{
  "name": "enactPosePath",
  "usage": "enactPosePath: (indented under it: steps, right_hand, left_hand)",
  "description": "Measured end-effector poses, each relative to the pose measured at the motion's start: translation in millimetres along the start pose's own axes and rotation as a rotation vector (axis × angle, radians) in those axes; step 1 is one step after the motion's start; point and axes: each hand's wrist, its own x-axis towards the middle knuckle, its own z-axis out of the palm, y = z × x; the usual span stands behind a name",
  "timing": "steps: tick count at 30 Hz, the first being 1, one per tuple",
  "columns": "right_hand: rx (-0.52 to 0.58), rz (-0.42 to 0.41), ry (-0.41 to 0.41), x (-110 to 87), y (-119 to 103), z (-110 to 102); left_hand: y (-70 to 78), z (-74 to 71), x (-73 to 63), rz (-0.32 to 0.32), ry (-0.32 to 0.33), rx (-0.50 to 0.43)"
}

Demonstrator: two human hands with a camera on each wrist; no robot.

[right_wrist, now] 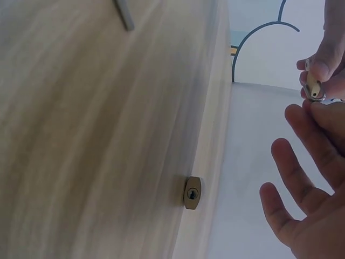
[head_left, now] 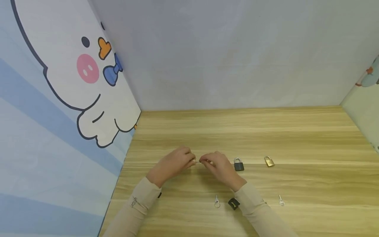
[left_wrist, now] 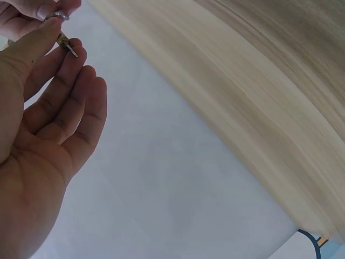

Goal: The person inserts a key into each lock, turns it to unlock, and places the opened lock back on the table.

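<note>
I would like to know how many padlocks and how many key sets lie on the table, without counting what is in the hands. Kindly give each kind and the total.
Padlocks: 2 (black padlock, brass padlock)
Key sets: 2 (left key set, right key set; keys in each too small to count)
Total: 4

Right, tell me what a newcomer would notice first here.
Probably the big white cartoon bird on the left wall. Next, the left hand and right hand over the left part of the table, pinching what looks like a small padlock between them. Then a black padlock and a gold padlock on the table, to the right of the hands.
</note>
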Motion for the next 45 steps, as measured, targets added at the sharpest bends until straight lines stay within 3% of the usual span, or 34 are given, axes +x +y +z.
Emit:
enactPosePath:
  steps: [9, 15, 22, 26, 35, 40, 45]
  right_hand:
    - [0.051, 0.190, -0.100, -6.2, -4, 5]
    - [0.118, 0.232, -0.109, -8.7, -8, 4]
    - [0.120, 0.279, -0.089, -8.7, -8, 2]
    - [0.080, 0.284, -0.061, -7.4, -5, -1]
    - [0.075, 0.264, -0.065, -7.6, -6, -8]
    - [0.079, 0.271, -0.069, -9.8, -6, -12]
    - [0.082, 0.287, -0.048, -12.5, -3, -16]
  left_hand:
    - [-0.2, 0.8, 1.0, -0.011, -0.006, 0.012]
    - [1.0, 1.9, 2.0, -0.032, -0.014, 0.012]
    - [3.4, 5.3, 1.5, -0.029, 0.063, 0.060]
    - [5.0, 7.4, 1.5, -0.083, 0.101, 0.086]
    - [9.6, 11.8, -0.7, -0.248, 0.110, 0.111]
    - [10.9, 21.6, -6.5, -0.322, 0.057, 0.137]
    - [12.4, 36.9, -15.4, -0.388, -0.045, 0.122]
